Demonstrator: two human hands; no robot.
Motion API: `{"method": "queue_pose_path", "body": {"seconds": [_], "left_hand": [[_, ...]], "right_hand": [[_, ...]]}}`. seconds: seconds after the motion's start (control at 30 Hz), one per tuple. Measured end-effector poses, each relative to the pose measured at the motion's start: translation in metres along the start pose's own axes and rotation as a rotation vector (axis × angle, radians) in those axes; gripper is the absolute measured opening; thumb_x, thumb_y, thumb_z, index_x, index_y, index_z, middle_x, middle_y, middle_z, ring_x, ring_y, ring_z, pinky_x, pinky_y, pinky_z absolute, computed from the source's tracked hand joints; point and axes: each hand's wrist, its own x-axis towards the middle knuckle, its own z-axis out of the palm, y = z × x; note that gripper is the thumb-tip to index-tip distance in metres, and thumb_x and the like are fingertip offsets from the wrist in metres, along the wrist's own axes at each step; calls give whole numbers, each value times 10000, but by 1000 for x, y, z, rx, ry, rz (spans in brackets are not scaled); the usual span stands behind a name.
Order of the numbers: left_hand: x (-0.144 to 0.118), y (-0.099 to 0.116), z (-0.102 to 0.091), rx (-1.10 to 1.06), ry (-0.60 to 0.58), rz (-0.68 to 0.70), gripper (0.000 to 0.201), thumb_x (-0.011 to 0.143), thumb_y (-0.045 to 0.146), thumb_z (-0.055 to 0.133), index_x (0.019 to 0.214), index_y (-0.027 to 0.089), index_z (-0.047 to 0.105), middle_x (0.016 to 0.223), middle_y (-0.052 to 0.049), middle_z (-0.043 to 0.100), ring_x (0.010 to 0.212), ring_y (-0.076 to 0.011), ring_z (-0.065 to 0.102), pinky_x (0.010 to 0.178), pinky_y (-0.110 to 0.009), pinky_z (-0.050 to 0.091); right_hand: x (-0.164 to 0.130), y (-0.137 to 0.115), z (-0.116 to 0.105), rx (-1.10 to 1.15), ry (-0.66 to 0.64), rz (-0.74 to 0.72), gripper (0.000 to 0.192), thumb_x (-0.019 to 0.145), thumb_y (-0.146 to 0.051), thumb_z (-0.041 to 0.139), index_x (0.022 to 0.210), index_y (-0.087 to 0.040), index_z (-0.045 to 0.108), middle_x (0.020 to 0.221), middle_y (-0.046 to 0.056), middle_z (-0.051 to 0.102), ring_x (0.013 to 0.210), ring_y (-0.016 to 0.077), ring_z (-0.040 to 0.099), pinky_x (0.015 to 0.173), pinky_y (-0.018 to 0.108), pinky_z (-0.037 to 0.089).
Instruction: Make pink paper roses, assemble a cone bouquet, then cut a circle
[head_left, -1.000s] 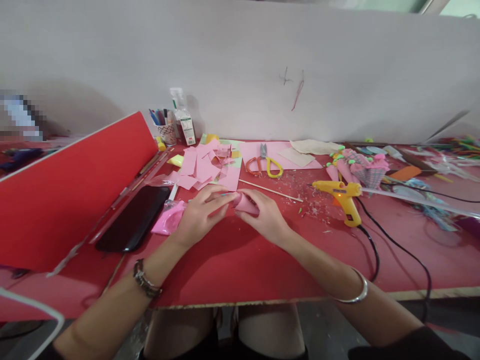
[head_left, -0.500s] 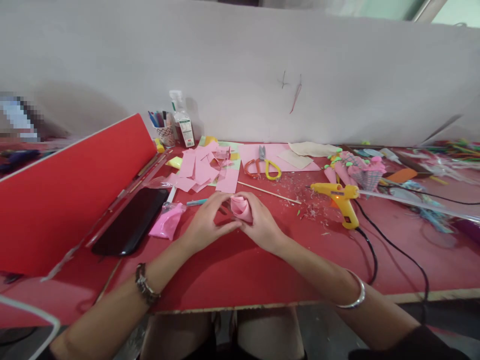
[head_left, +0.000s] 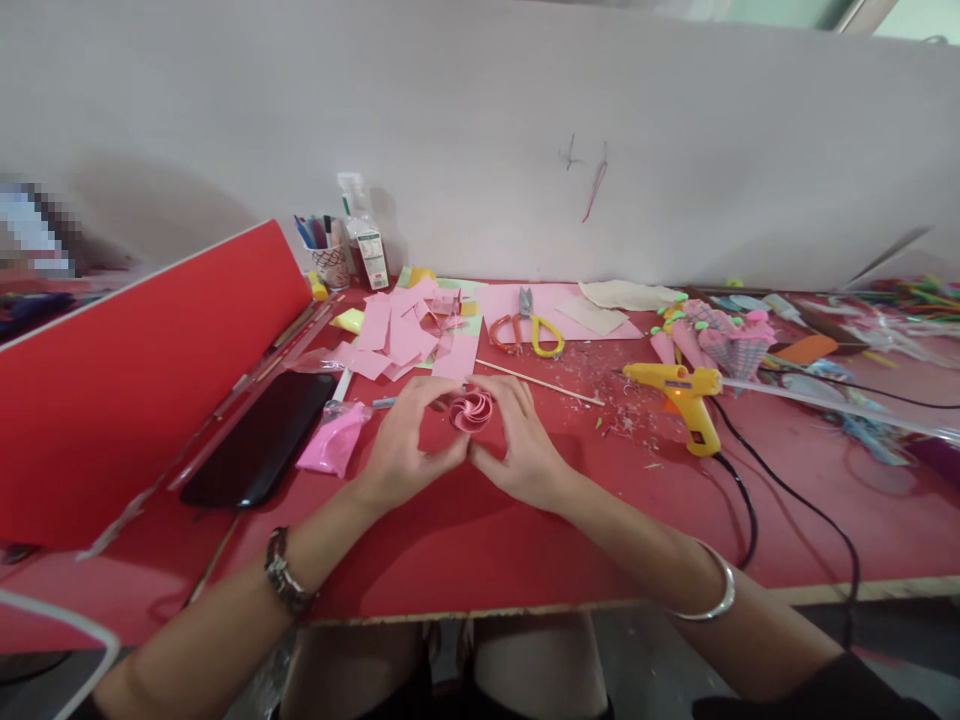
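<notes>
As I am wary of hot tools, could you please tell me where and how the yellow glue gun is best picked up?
I would grip the yellow glue gun by its handle, coming from the table's near side. The handle points towards the near edge, while the nozzle points left. Its glowing light suggests the tip may be hot, and a black cord leaves the handle's end.

No word, brand or number can be read. Beyond the left hand and off to its left, a clear bottle carries a white label with a green band at the top, print too small to make out and a small red mark near the bottom. Out to the right of the right hand, the yellow glue gun bears a dark marking on its body, likewise too small to decipher
</notes>
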Motion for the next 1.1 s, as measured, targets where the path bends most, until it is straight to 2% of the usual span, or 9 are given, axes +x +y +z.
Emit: {"method": "queue_pose_path", "body": {"seconds": [0.23, 0.4, 0.5, 0.63, 0.7, 0.77, 0.87, 0.93, 1.1], "left_hand": [[0, -4, 1, 8, -21, -25, 321, 731, 96, 501, 1031, 191, 436, 862, -21, 551, 783, -117, 540, 674, -244, 498], [0, -7, 0, 42, -159, -21, 374, 715, 117, 502, 1074, 180, 416, 991, -69, 515, 940, -169, 507, 765, -303, 489], [-2, -11, 0, 120, -249, -12, 326, 708, 113, 505, 1025, 175, 457, 1022, -81, 503, 988, -194, 493, 821, -338, 464], [-2, -13, 0, 91, -359, -71, 196, 723, 137, 510, 916, 165, 496, 921, -64, 544, 882, -181, 533, 747, -309, 474], [-2, -14, 0, 71, -379, -129, 146, 729, 158, 504, 875, 161, 502, 866, -56, 556, 820, -173, 542, 703, -298, 473], [-1, -13, 0, 83, -372, -174, 119, 732, 165, 483, 849, 158, 504, 827, -52, 561, 782, -169, 545, 676, -292, 466], [-1, -11, 1, 96, -357, -229, 124, 737, 157, 451, 851, 162, 500, 805, -43, 577, 749, -157, 554, 651, -276, 454], [-1, -10, 1, 81, -367, -276, 133, 745, 158, 432, 865, 164, 491, 793, -36, 591, 710, -146, 561, 614, -257, 445], [0, -7, 1, 43, -341, -346, 100, 755, 166, 420, 847, 171, 460, 678, -1, 588, 567, -115, 548, 488, -208, 400]], "right_hand": [[0, 3, -2, 39, -20, 19, 370, 803, -196, 462, 1159, -220, 367, 1043, 81, 539, 954, 190, 528, 794, 352, 465], [1, 5, -2, 42, 49, 23, 385, 784, -248, 527, 1135, -235, 370, 1012, 66, 553, 899, 179, 563, 744, 331, 497], [1, 4, -1, 69, 55, 27, 411, 767, -256, 555, 1132, -238, 368, 1005, 63, 554, 893, 175, 567, 740, 324, 501], [0, 3, 0, 124, 39, 65, 471, 731, -288, 594, 1138, -233, 362, 989, 65, 545, 868, 178, 569, 707, 321, 503], [0, 1, -1, 133, 76, 76, 477, 715, -283, 604, 1126, -219, 369, 977, 71, 531, 837, 174, 561, 669, 311, 498], [2, -1, -4, 116, 163, 55, 345, 726, -240, 582, 1032, -209, 425, 899, 54, 521, 775, 153, 540, 610, 281, 480], [4, -4, -8, 85, 276, -30, 71, 754, -158, 528, 782, -203, 481, 737, 4, 480, 665, 112, 486, 545, 234, 432], [5, -5, -9, 101, 284, -44, 85, 758, -139, 521, 709, -197, 482, 691, -11, 464, 610, 92, 456, 530, 221, 416], [4, -3, -6, 309, 358, 128, 108, 750, -154, 524, 822, -206, 464, 706, -19, 501, 600, 86, 498, 542, 221, 443]]}}
